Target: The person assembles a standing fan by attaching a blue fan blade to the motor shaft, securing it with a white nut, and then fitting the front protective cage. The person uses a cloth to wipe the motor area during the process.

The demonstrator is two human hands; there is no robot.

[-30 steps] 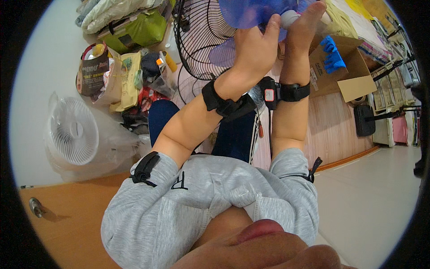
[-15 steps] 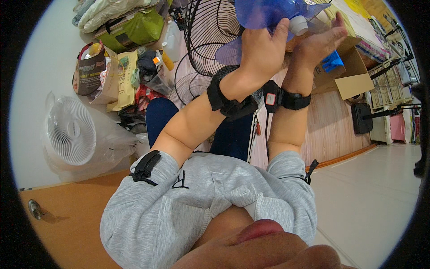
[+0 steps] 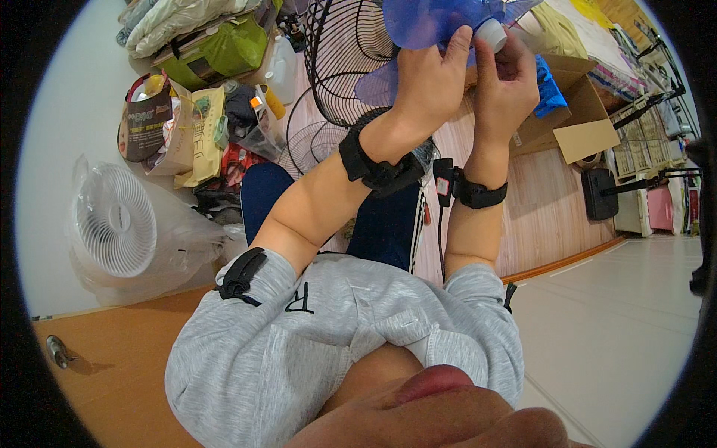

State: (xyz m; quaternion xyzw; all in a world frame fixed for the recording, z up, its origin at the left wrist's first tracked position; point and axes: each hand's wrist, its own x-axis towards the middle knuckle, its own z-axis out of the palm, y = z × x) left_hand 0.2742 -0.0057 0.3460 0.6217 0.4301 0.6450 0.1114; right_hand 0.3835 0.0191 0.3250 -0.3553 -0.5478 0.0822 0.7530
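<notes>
A translucent blue fan blade (image 3: 414, 24) sits at the top of the view, with a white cap (image 3: 491, 36) at its centre. My left hand (image 3: 431, 84) is closed on the blade, its thumb up beside the cap; most of its fingers are hidden behind. Thumb and fingers of my right hand (image 3: 506, 88) pinch the white cap from the right. A black wire fan grille (image 3: 328, 67) stands just left of the blade. Each wrist wears a black strap.
A bag-wrapped white fan (image 3: 116, 220) stands at the left by a wooden door (image 3: 112, 366). Paper bags, a green bag (image 3: 216, 60) and a white jug (image 3: 281, 69) crowd the far left. An open cardboard box (image 3: 586, 138) lies right of my hands, near a black stand base (image 3: 600, 194).
My right hand was open and stretched out beside the cap; now it has drawn in and its fingers close around the cap. My left hand and the blade have shifted slightly left.
</notes>
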